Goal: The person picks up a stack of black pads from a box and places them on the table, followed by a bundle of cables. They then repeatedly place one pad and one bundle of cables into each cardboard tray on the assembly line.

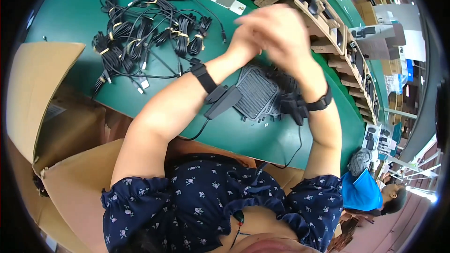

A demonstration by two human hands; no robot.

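Observation:
My right hand point(282, 30) is raised over the far middle of the green table and is smeared by motion. It crosses in front of my left hand point(244, 40), and the two overlap, perhaps touching. Their fingers are too blurred and covered to show whether they hold anything. Beneath and nearer to me lie black flat parts with a fine mesh face point(255, 93), partly covered by the strapped wrist devices. Both wrists wear black bands, the left one with a boxy black device point(224, 103) and a thin cable.
Several bundled black cables point(136, 35) are spread across the table's left side. A metal bracket point(225, 1) stands at the far edge. Cardboard trays point(323, 16) of black parts line the right. An opened carton point(70, 145) is at my left. Another person point(365, 192) sits at the far right.

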